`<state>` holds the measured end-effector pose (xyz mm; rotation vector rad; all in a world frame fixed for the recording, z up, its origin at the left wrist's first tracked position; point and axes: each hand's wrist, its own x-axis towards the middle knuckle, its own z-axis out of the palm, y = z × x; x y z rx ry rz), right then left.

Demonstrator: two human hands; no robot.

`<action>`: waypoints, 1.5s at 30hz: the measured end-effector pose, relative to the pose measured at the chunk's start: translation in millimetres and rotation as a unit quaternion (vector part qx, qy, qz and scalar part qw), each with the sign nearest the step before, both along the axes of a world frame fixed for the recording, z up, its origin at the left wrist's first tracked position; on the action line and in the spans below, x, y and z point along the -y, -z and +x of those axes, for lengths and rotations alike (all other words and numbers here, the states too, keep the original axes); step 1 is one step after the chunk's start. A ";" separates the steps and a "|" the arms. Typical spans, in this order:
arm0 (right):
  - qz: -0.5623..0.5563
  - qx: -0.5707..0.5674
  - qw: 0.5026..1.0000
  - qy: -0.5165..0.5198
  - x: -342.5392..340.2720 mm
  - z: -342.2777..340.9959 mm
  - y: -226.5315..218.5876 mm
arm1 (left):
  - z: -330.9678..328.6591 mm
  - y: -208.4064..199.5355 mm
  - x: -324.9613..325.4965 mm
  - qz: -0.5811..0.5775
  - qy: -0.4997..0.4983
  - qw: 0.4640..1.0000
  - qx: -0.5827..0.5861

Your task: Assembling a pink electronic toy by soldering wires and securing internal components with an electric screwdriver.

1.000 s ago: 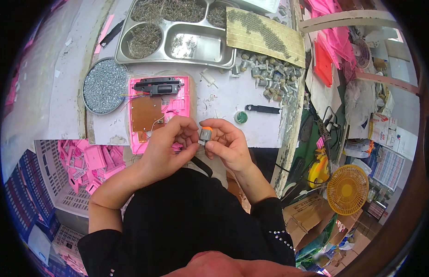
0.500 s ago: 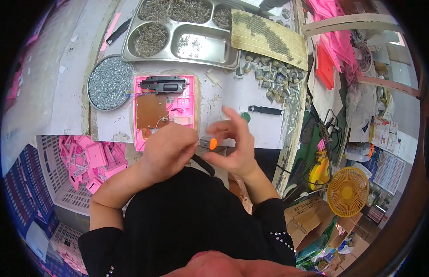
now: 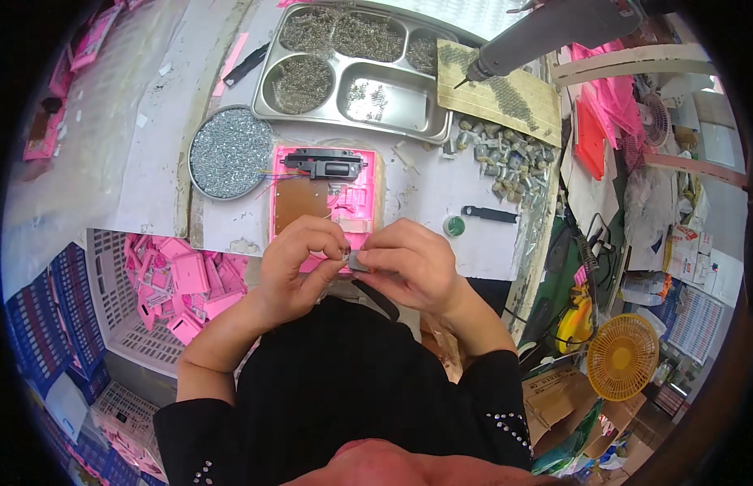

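Both my hands meet just in front of the near edge of a pink plastic housing [image 3: 362,197]. My right hand [image 3: 417,263] pinches a small grey motor [image 3: 355,262]; its orange end is hidden behind the fingers. The fingertips of my left hand [image 3: 299,259] are pressed together at the motor's other end, on something too small to make out. Inside the housing sit a brown board [image 3: 302,199] and a black module [image 3: 332,164] with thin coloured wires running off its left side.
A round dish of small metal screws [image 3: 230,152] stands left of the housing. Behind is a steel compartment tray [image 3: 392,121] with springs. Small motors [image 3: 506,162] lie heaped at right, under a hanging electric screwdriver [image 3: 538,42]. A crate [image 3: 117,304] holds pink parts.
My right hand, earlier spread open beside the motor, has closed on it and covers its orange end. The view has shifted, so the bench appears farther right and more of the screwdriver shows.
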<state>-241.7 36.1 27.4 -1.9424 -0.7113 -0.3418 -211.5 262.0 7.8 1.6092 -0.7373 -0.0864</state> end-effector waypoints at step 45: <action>-0.156 -0.129 0.971 0.132 3.8 43.9 27.8 | 49.2 20.3 -14.4 0.137 -0.148 0.960 0.193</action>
